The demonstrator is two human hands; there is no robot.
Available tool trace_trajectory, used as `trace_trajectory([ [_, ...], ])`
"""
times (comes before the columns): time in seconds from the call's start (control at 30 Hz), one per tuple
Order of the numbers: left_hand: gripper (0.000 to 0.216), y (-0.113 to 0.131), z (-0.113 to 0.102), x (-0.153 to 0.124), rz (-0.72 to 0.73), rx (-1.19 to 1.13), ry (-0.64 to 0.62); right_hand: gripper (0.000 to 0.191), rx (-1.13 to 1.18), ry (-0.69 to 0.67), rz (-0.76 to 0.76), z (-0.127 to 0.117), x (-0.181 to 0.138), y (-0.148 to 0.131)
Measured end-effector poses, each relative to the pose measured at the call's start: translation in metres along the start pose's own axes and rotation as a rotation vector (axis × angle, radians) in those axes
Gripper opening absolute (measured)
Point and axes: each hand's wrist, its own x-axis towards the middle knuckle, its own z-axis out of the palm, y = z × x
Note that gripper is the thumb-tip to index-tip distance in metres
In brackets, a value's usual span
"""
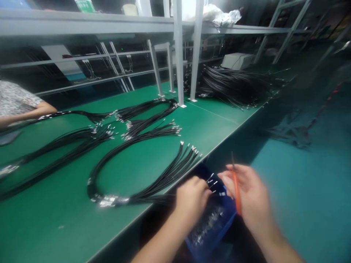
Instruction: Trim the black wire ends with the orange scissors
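My left hand (192,199) is closed around a bunch of black wires with silver terminals (212,181), just off the front edge of the green workbench (142,168). My right hand (248,193) grips a thin orange tool (236,190), its tip pointing up, close beside the wire ends. Under both hands sits a blue bin (214,226) with small metal parts inside. The hands are smeared by motion.
Several looped bundles of black terminated wires (137,146) lie across the bench. A larger heap of black cables (233,86) rests at the far end beside white uprights (178,54). Another person's arm (30,109) rests at the left. The teal floor (301,190) lies to the right.
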Motion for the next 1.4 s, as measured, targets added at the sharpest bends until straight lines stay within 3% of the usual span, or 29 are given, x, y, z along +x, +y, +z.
trace_trajectory([
  [0.17, 0.013, -0.031, -0.007, 0.015, -0.187, 0.165, 0.119, 0.038, -0.091, -0.213, 0.127, 0.016, 0.020, 0.033],
  [0.3, 0.011, -0.038, -0.010, 0.018, -0.199, 0.165, 0.112, 0.034, -0.077, -0.222, 0.222, 0.020, 0.026, 0.063],
  [0.37, 0.008, -0.034, -0.016, 0.018, -0.210, 0.125, 0.108, 0.034, -0.031, -0.143, 0.219, 0.014, 0.026, 0.068],
  [0.5, 0.008, -0.016, -0.034, 0.018, -0.170, -0.107, 0.054, 0.033, 0.091, 0.019, 0.110, 0.001, 0.021, 0.052],
  [0.63, 0.006, 0.005, -0.041, 0.015, -0.065, -0.489, 0.068, 0.035, 0.305, -0.030, 0.095, 0.004, 0.010, 0.022],
  [0.8, 0.015, 0.013, -0.040, 0.003, -0.154, -0.710, 0.063, 0.034, 0.496, -0.060, 0.045, 0.015, 0.000, 0.004],
  [0.93, 0.016, 0.014, -0.042, -0.001, -0.177, -0.758, 0.065, 0.031, 0.503, -0.045, 0.043, 0.020, -0.003, 0.003],
  [1.23, 0.014, 0.018, -0.038, -0.008, -0.137, -0.615, 0.131, 0.028, 0.529, -0.034, 0.086, 0.020, -0.006, 0.001],
  [1.4, 0.012, 0.015, -0.036, -0.010, -0.184, -0.852, 0.071, 0.022, 0.685, -0.098, 0.244, 0.022, -0.006, 0.001],
])
